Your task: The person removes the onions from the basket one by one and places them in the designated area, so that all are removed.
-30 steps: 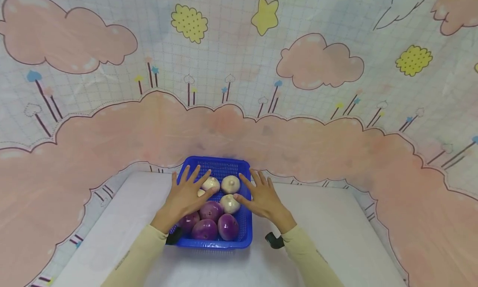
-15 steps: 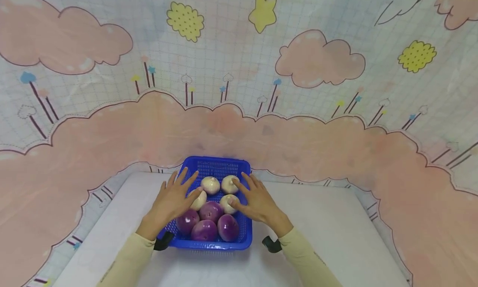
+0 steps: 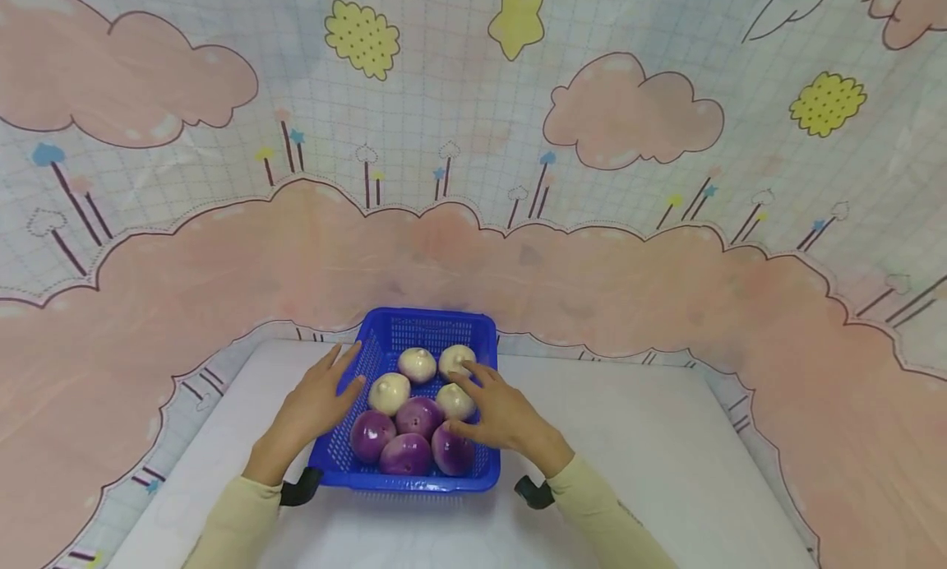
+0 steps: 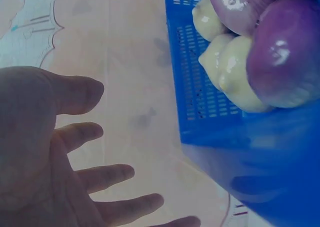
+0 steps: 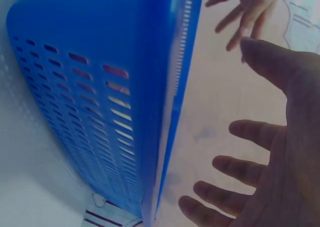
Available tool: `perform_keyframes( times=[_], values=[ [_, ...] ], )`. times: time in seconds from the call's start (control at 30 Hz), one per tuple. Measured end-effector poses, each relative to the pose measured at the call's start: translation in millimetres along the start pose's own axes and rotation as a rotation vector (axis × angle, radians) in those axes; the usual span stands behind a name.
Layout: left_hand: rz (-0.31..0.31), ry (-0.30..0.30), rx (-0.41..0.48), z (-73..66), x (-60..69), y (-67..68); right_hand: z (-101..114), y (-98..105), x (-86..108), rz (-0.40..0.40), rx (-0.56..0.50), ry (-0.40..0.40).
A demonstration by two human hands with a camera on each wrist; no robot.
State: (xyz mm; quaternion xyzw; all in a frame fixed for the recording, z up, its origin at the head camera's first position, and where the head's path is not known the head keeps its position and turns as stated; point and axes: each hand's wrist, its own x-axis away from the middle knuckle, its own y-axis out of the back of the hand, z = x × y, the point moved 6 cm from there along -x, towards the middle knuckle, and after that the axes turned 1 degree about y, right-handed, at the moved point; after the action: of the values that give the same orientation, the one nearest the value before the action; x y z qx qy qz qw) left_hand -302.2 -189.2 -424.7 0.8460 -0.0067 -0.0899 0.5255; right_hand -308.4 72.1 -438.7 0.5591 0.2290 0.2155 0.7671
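A blue plastic basket [image 3: 422, 484] holds white onion-like bulbs [image 3: 389, 394] toward its back and several purple ones [image 3: 405, 455] at its front. Fingers spread, the left hand [image 3: 311, 404] is at the basket's left side and holds nothing; in the left wrist view that hand [image 4: 55, 172] stands apart from the basket [image 4: 187, 132]. Over the basket's right part is the right hand [image 3: 510, 417], fingers parted and slightly bent, gripping nothing. The right wrist view has this hand [image 5: 285, 152] beside the basket's perforated wall [image 5: 100, 102]. Contact with any bulb cannot be told in the head view.
The basket stands on a white tabletop [image 3: 629, 437] near its back edge. Behind it hangs a cloth [image 3: 592, 281] printed with clouds and stars. Dark wrist-worn pieces [image 3: 534, 492] show below both hands.
The left hand has moved left and a little down, off the bulbs to the basket's side. Slightly lower now, the right hand has its fingers more bent. The basket and bulbs have barely shifted.
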Motion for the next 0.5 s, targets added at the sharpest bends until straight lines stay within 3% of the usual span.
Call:
perform_keyframes(
  times=[0.23, 0.5],
  values=[
    [0.022, 0.051, 0.067, 17.5, 7.5, -5.7, 6, -8, 2.6, 0.025, -0.009, 0.004],
    [0.026, 0.028, 0.215, 36.5, 10.9, -16.0, 13, -16, 1.7, 0.056, -0.011, 0.04]
  ],
)
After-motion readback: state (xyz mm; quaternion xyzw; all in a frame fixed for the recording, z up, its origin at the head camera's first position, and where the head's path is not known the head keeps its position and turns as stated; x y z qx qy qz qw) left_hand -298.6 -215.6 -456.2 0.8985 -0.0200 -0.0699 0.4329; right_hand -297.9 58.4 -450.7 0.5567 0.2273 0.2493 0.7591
